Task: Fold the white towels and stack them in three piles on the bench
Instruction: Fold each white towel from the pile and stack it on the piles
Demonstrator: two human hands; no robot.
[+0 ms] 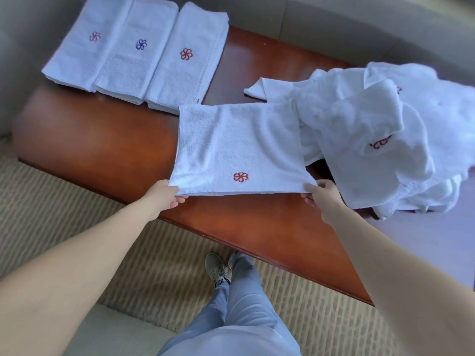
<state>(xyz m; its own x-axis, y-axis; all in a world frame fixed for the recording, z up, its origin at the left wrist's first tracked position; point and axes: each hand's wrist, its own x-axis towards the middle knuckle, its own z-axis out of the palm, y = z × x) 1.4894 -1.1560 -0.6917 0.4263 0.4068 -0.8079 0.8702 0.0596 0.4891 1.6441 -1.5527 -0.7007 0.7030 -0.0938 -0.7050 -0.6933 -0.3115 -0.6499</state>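
Folding is under way on one towel (239, 147), which lies half spread across the middle of the wooden table (90, 140) with its red flower mark facing up near the front edge. Both hands grip that near edge and lift it slightly off the wood: the left hand (164, 195) pinches the left corner with the thumb hidden beneath the cloth, and the right hand (321, 194) pinches the right corner, thumb on top and fingers curled below. The far right part of this towel runs under the heap of unfolded towels (380, 140) piled at the right end of the table, so it looks only partly free

Three folded piles (138, 52) sit side by side, touching, at the far left end; the left and right ones show a red flower on top, the middle one a blue flower. How many towels each pile holds cannot be told

My reading is that the next move calls for drawing the towel clear of the heap, then carrying the held edge over to the far edge so the corners meet squarely, before another fold brings it to the narrow shape of the piles. No containers are in view; the towels rest straight on the table
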